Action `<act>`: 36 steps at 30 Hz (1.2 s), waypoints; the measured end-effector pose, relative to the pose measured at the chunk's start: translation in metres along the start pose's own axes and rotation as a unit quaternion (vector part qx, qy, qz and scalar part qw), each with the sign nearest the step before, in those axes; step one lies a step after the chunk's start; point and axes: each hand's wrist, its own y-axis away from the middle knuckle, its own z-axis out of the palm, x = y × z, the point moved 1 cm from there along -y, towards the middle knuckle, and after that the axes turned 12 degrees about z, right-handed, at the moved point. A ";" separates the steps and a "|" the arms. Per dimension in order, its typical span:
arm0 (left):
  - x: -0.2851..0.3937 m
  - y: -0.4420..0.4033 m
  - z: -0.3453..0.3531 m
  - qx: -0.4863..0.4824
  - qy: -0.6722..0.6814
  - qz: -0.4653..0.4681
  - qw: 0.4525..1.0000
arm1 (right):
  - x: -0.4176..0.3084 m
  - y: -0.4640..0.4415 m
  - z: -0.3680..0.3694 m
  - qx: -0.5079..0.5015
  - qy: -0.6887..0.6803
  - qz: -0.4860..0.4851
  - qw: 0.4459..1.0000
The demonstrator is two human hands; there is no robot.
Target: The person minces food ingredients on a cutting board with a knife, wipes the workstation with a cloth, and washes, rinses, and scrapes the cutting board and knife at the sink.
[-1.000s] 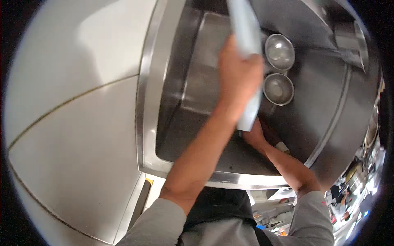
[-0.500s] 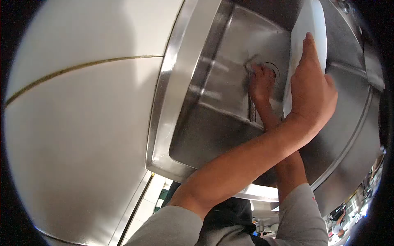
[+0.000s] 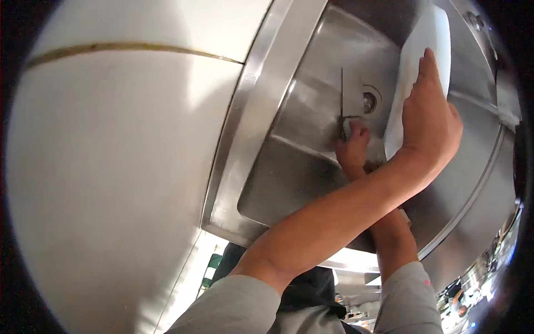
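Note:
My left hand (image 3: 431, 119) is pressed along the edge of a thick white cutting board (image 3: 425, 61), which stands tilted up in the metal sink (image 3: 322, 111). Its fingers lie straight against the board. Under my left forearm, my right hand (image 3: 353, 150) reaches to the sink floor with curled fingers around a small grey-white pad (image 3: 347, 128). Beneath and beyond that hand lies a flat metal piece (image 3: 351, 89) with a straight dark edge; it blends with the sink and its kind is unclear. The drain (image 3: 370, 102) is just past my right hand.
A broad pale counter (image 3: 111, 156) borders the sink's raised metal rim (image 3: 233, 145) on the left. Metal fittings (image 3: 475, 22) show at the upper right. Distorted kitchen items and a person (image 3: 460, 310) appear at the lower right.
My right hand has drawn back toward me, away from the drain, which is now uncovered. The left hand keeps its place on the board. The view has shifted slightly.

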 end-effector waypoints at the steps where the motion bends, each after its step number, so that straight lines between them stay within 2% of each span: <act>1: 0.000 -0.002 0.001 0.019 -0.007 0.028 0.999 | 0.001 -0.003 0.005 0.001 0.000 -0.002 1.000; 5: -0.004 -0.001 0.000 0.025 0.012 0.030 0.999 | 0.004 -0.004 -0.007 0.056 -0.068 -0.063 0.994; 6: -0.005 -0.002 0.000 0.025 0.012 0.029 0.999 | 0.008 -0.006 -0.016 -0.033 -0.163 0.040 0.985; 7: -0.003 -0.003 0.000 0.026 0.012 0.029 0.999 | 0.017 -0.008 -0.027 -0.122 -0.261 0.142 0.947; 8: -0.002 -0.004 -0.001 0.012 0.013 0.011 1.000 | 0.025 -0.011 -0.037 -0.200 -0.343 0.242 0.885; 10: 0.004 -0.005 -0.008 -0.010 0.018 -0.013 1.000 | 0.037 -0.019 -0.049 -0.252 -0.381 0.310 0.834; 11: 0.007 -0.007 -0.009 -0.018 0.020 -0.021 0.999 | 0.042 -0.023 -0.051 -0.258 -0.382 0.325 0.826; 13: 0.008 -0.007 -0.010 -0.024 0.026 -0.022 0.999 | 0.046 -0.024 -0.052 -0.244 -0.357 0.320 0.843; 15: 0.010 -0.008 -0.010 -0.032 0.015 -0.039 0.999 | 0.044 -0.022 -0.049 -0.185 -0.290 0.261 0.902; 17: 0.010 -0.005 -0.006 -0.020 -0.001 -0.031 0.999 | 0.038 -0.015 -0.047 -0.047 -0.133 0.112 0.984; 18: 0.006 -0.004 -0.002 -0.001 -0.011 -0.012 1.000 | 0.030 -0.011 -0.048 0.014 -0.075 0.005 0.997; 20: -0.003 -0.001 0.004 0.034 -0.022 0.027 0.999 | 0.014 -0.006 -0.049 0.091 -0.009 -0.212 0.973; 23: -0.004 0.000 0.008 0.047 -0.021 0.050 0.997 | 0.002 -0.016 -0.032 0.009 0.087 -0.260 0.962; 25: 0.001 -0.001 0.005 0.018 -0.020 0.016 1.000 | -0.007 -0.041 -0.023 0.063 0.017 -0.289 0.955; 26: 0.000 0.001 0.007 0.034 -0.026 0.037 0.998 | -0.013 -0.056 -0.017 0.089 -0.018 -0.303 0.948; 28: -0.004 0.002 0.016 0.067 -0.037 0.079 0.994 | -0.053 -0.084 -0.022 0.202 -0.006 -0.235 0.951; 29: -0.003 0.000 0.017 0.055 -0.035 0.065 0.996 | -0.069 -0.089 -0.023 0.257 0.001 -0.199 0.946; 32: 0.003 -0.003 0.016 0.032 -0.031 0.041 0.998 | -0.079 -0.089 -0.017 0.130 -0.008 -0.083 0.988; 34: 0.006 -0.003 0.013 0.034 -0.018 0.056 0.998 | -0.035 -0.067 0.002 0.096 -0.016 -0.278 0.956; 36: 0.005 -0.005 0.008 0.012 -0.017 0.022 1.000 | -0.009 -0.014 -0.004 0.013 -0.061 -0.230 0.971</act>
